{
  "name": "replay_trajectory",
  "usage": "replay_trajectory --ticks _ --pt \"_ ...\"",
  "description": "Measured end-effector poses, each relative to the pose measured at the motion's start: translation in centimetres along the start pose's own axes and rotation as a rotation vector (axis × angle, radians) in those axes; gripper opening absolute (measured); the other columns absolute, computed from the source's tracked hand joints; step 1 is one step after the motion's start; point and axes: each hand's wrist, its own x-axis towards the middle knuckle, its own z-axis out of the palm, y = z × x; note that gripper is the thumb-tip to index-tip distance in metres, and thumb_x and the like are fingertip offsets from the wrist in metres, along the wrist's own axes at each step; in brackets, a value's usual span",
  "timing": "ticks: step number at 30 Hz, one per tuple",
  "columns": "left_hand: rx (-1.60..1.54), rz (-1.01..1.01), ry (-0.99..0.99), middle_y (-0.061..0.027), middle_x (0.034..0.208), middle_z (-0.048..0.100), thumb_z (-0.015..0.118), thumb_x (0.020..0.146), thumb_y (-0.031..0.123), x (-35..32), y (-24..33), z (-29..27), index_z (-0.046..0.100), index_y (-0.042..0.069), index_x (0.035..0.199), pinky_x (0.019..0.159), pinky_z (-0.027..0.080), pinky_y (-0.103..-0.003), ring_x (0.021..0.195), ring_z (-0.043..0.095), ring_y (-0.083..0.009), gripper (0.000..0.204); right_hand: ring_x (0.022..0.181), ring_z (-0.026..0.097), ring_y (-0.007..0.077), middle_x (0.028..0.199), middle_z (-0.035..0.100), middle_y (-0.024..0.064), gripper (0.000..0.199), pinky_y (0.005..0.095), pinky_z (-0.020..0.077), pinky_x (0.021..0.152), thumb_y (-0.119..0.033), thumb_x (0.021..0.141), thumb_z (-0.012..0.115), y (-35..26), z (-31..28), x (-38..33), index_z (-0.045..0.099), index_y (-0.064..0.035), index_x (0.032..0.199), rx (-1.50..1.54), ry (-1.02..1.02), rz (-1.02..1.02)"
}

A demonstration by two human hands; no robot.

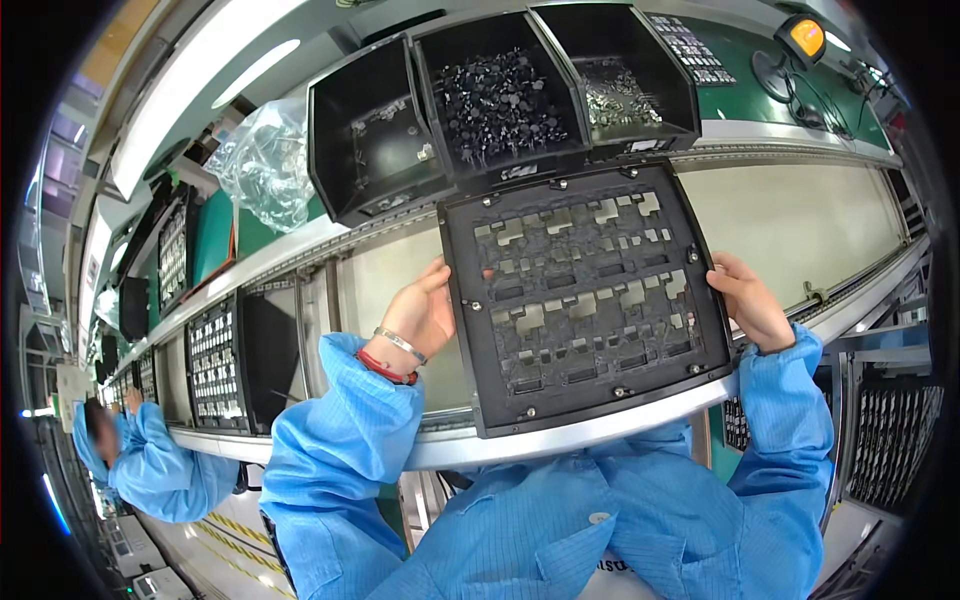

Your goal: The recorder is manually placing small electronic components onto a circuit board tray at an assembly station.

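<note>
as left hand (420,312) holds black frame (590,287) | right hand (752,305) opposite

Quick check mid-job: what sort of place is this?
Probably a factory assembly line: black bins of small parts, a black cut-out plate between the left hand and right hand, and a blue-clad co-worker farther along.

Head-worn fisheye — looking down from above, near the black panel (590,288).
</note>
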Motion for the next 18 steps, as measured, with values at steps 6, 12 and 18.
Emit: replay_trajectory --ticks 6,12,18 --pt "-0.026 -0.010 0.003 -0.0176 0.134 0.054 0.027 0.106 0.021 1.0 -0.4 -0.8 0.035 0.010 0.143 0.100 0.048 -0.046 0.119 0.057 -0.0302 0.039 0.106 0.060 0.0165 0.116 0.061 0.0104 0.037 0.0303 0.0486 0.091 -0.009 0.098 0.048 -0.1 -0.1 0.1 0.046 0.0015 0.133 -0.002 0.004 0.052" --pt "-0.059 0.013 0.037 -0.0177 0.134 0.053 0.028 0.106 0.020 3.0 -1.3 1.6 0.035 0.008 0.142 0.101 0.047 -0.045 0.120 0.056 -0.0297 0.039 0.104 0.061 0.0180 0.117 0.061 0.0119 0.037 0.0325 0.0502 0.087 -0.007 0.096 0.053 -1.4 -3.6 1.2 0.048 -0.0003 0.132 -0.537 0.123 -0.027" --pt "0.274 -0.140 0.025 -0.0077 0.130 0.055 0.044 0.102 0.021 7.0 -2.0 3.5 0.031 0.009 0.145 0.096 0.049 -0.040 0.104 0.062 -0.0234 0.047 0.103 0.062 0.0188 0.111 0.065 0.0106 0.032 0.0300 0.0490 0.087 -0.006 0.092 0.059 -10.3 2.1 6.9 0.055 -0.0006 0.124 -0.868 0.183 -0.792"
